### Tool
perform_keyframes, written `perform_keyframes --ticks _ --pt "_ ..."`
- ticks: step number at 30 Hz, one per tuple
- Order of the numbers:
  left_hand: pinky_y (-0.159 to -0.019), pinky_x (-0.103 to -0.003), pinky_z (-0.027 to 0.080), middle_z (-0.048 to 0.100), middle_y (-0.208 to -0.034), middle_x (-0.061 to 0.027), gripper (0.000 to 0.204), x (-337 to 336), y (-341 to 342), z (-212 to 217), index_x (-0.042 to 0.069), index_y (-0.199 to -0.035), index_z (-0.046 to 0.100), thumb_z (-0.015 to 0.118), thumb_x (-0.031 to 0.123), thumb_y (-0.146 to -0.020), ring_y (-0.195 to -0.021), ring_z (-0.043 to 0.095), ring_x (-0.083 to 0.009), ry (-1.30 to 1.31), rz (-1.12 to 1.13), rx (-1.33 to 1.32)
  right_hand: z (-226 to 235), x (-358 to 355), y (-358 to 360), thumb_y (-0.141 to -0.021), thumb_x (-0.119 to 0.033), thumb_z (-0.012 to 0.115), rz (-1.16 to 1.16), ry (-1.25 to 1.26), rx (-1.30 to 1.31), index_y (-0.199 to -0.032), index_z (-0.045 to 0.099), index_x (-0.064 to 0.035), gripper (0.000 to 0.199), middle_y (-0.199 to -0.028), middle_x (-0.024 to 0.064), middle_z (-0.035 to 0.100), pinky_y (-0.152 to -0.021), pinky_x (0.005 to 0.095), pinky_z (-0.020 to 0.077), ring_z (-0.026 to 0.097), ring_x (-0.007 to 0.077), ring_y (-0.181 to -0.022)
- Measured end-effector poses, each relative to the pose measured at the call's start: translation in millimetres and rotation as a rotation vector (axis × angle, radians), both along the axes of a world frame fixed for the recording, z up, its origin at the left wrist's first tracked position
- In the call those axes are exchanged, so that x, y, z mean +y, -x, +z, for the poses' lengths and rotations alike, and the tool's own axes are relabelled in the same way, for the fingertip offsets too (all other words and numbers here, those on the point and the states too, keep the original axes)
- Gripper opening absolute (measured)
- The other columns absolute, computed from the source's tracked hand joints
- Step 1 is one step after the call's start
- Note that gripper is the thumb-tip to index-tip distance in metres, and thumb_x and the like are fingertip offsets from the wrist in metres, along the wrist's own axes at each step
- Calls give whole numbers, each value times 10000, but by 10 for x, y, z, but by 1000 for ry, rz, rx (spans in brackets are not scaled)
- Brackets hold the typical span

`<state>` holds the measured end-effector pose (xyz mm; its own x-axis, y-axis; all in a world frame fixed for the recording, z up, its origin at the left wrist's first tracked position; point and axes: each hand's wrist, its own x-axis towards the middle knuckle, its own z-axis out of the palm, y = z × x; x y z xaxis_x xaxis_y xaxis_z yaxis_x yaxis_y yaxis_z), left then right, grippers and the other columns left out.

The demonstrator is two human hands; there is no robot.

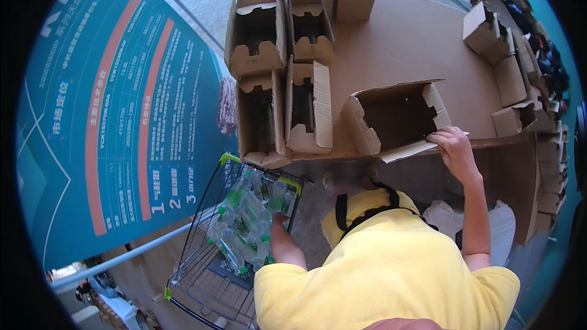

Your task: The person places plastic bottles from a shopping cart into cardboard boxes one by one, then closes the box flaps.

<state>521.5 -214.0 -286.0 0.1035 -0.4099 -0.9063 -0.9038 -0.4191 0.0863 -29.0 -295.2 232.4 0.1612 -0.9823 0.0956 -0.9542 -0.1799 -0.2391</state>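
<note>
My right hand [451, 143] pinches the near flap of an open cardboard box [361, 128] at the front edge of the table. The inside of this box looks dark, and its flap bends outward over the edge. Down to the left, my left hand [280, 218] reaches into a wire shopping cart [195, 232] and is against clear plastic bottles [254, 211] with green caps and labels. Its fingers are mostly hidden, so I cannot tell whether it grips a bottle.
Several open cardboard boxes [261, 55] stand in rows on the table's left side. The brown tabletop [403, 40] stretches behind the near box. More boxes [510, 76] line the right edge. A large teal printed panel [128, 128] rises left of the cart.
</note>
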Motion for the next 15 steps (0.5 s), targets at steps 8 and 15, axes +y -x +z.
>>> perform_keyframes --ticks 8,15 --pt "-879 -420 516 626 -1146 -222 538 124 -85 430 13 -1073 657 809 181 -585 -1081 609 -351 -37 -149 -32 100 -30 -71 -691 5 664 31 -64 204 -907 693 -17 219 -1101 82 651 -906 373 444 525 259 -1085" --pt "-899 -397 513 631 -1176 -153 536 -60 311 993 81 -1081 667 817 149 -571 -1108 606 -298 -110 -304 -255 155 -245 -11 -695 -170 732 78 -179 435 -849 709 -46 199 -1118 79 640 -927 347 404 505 224 -1097"
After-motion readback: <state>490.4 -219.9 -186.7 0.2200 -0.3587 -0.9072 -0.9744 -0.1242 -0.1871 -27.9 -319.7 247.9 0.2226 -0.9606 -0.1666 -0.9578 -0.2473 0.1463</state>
